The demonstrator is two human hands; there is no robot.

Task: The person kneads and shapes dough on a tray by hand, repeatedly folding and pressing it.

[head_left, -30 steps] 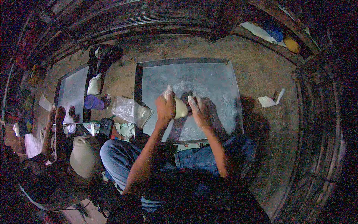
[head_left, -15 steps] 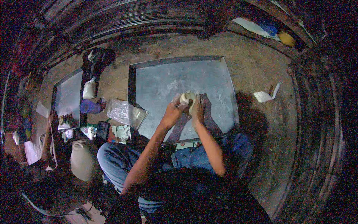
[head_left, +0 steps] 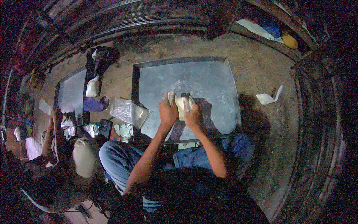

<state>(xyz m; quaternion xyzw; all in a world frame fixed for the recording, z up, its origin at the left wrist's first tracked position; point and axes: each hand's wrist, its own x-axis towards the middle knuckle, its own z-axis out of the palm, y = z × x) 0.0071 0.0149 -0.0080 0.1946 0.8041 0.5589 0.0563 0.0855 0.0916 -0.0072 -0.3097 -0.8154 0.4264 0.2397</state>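
Currently, head view: left hand (head_left: pixel 168 111) and right hand (head_left: pixel 193 115) both hold a pale dough lump (head_left: pixel 181 105), fingers curled on it from either side. Dough sits over the middle of the grey tray (head_left: pixel 216 78); can't tell if touching. Clear plastic bag (head_left: pixel 128 113) overlaps tray's left edge, toward near-left corner. White folded piece (head_left: pixel 265 99) lies beyond right edge.

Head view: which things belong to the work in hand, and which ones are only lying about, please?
In use:
- pale dough, held between left hand and right hand
- grey tray beneath

Apparently just lying about:
- clear plastic bag, by the tray's left edge
- purple container
- white bag
- white scrap, right of the tray
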